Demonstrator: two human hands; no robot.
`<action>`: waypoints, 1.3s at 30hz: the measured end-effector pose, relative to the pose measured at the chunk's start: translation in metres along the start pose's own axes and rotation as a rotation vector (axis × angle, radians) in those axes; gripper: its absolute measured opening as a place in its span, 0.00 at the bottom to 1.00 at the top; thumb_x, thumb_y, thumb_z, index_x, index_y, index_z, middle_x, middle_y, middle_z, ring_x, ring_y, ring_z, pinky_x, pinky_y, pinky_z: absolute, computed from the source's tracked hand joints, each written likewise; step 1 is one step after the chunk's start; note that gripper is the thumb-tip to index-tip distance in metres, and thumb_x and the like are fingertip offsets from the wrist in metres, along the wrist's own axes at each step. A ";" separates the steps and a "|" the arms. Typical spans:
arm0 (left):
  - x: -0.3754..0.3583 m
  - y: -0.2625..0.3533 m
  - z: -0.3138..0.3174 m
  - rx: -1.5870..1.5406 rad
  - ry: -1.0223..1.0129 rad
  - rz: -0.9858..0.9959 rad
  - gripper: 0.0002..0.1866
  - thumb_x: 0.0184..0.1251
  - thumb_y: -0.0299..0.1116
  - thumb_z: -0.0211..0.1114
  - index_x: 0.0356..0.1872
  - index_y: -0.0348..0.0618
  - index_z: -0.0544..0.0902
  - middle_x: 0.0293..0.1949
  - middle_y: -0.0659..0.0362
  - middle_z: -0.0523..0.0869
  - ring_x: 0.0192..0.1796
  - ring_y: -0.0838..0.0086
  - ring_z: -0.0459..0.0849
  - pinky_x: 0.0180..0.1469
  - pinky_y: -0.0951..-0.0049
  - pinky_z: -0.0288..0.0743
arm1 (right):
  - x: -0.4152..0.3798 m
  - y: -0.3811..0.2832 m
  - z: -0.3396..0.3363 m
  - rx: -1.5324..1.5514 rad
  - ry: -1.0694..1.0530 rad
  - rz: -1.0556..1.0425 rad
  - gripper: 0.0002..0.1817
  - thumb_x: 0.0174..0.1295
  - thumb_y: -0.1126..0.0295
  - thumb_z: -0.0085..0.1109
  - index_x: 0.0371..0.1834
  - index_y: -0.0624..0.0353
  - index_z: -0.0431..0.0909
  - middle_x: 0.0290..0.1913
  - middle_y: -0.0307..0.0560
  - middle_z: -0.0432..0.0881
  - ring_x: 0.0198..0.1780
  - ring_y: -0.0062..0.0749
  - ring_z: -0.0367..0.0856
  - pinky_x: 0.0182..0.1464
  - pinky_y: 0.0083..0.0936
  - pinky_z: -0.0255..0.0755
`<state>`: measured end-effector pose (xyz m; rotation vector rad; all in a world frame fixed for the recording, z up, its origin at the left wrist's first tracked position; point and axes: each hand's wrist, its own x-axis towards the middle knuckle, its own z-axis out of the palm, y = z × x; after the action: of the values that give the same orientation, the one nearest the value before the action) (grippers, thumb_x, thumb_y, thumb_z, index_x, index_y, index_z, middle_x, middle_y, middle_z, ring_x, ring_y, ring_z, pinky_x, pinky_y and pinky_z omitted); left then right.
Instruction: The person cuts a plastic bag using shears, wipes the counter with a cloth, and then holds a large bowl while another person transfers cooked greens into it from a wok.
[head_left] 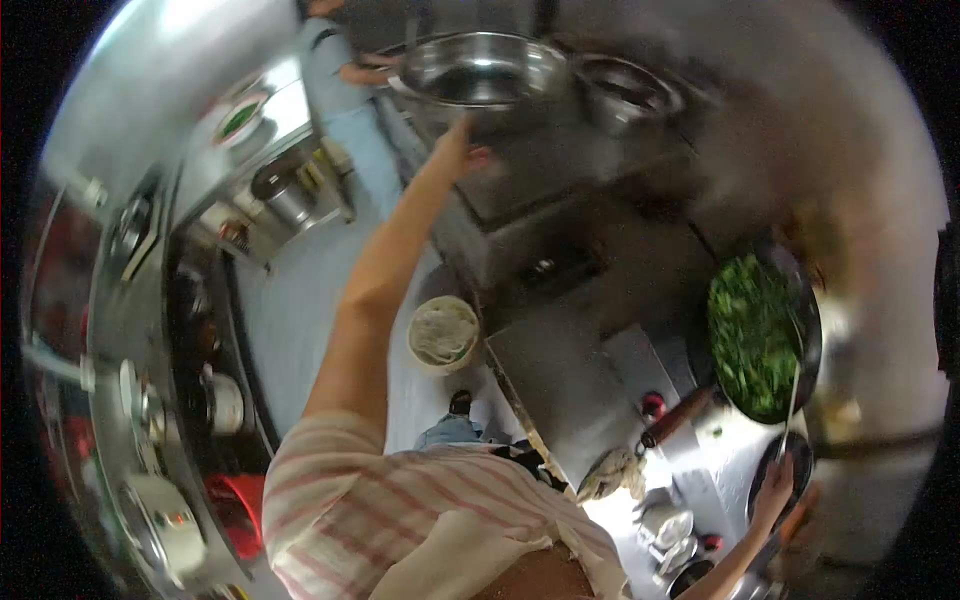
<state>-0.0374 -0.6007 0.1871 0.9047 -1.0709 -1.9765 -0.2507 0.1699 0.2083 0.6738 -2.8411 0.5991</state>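
Note:
My left hand (461, 152) is stretched out at the top centre, just below the near rim of a large steel bowl (483, 72); its fingers are apart and slightly blurred. At the lower right, my right hand (774, 485) is closed round the handle of a long metal utensil (795, 395). The utensil's far end reaches into chopped green vegetables (752, 335) in a dark wok (812, 345). The wok's brown handle (680, 415) points down and left.
Another person (350, 100) stands at the upper left, a hand near the big bowl. A second metal pan (628, 92) sits right of that bowl. On the floor is a round bucket (443, 335). A cloth (612, 474) and small containers (665, 524) lie at the lower right.

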 end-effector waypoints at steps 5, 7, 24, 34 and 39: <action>0.049 0.025 0.016 0.123 0.265 0.038 0.36 0.51 0.49 0.59 0.55 0.33 0.62 0.51 0.39 0.70 0.49 0.50 0.73 0.44 0.60 0.73 | -0.008 0.011 0.017 0.410 0.190 0.071 0.22 0.62 0.70 0.46 0.59 0.66 0.61 0.36 0.48 0.77 0.32 0.26 0.74 0.36 0.21 0.69; 0.094 0.014 0.010 0.133 0.398 0.112 0.35 0.48 0.46 0.61 0.53 0.32 0.64 0.49 0.39 0.72 0.48 0.50 0.74 0.47 0.61 0.71 | -0.018 -0.017 0.005 0.425 0.113 0.186 0.22 0.62 0.70 0.46 0.59 0.65 0.61 0.34 0.47 0.76 0.29 0.25 0.72 0.33 0.20 0.68; -0.002 0.092 -0.123 0.005 0.600 0.412 0.09 0.38 0.36 0.60 0.21 0.43 0.81 0.22 0.56 0.79 0.24 0.67 0.75 0.30 0.67 0.69 | -0.035 -0.038 -0.017 0.514 0.116 0.345 0.22 0.62 0.66 0.47 0.59 0.60 0.62 0.17 0.34 0.67 0.11 0.14 0.56 0.12 0.14 0.52; -0.248 0.129 -0.139 0.408 0.717 0.899 0.03 0.44 0.24 0.57 0.22 0.42 0.78 0.19 0.66 0.77 0.21 0.84 0.67 0.26 0.82 0.59 | 0.014 0.008 -0.013 0.634 0.117 0.188 0.26 0.63 0.64 0.48 0.61 0.61 0.57 0.16 0.33 0.62 0.12 0.11 0.53 0.11 0.13 0.47; -0.309 0.110 -0.120 0.857 0.800 0.989 0.05 0.45 0.29 0.59 0.22 0.38 0.77 0.18 0.63 0.76 0.22 0.81 0.68 0.27 0.79 0.63 | 0.035 -0.005 -0.013 0.616 0.134 0.140 0.27 0.62 0.63 0.49 0.62 0.61 0.56 0.17 0.32 0.60 0.13 0.11 0.53 0.13 0.12 0.49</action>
<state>0.2461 -0.4368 0.3087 1.1068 -1.4391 -0.2443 -0.2791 0.1577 0.2307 0.4836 -2.5799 1.5108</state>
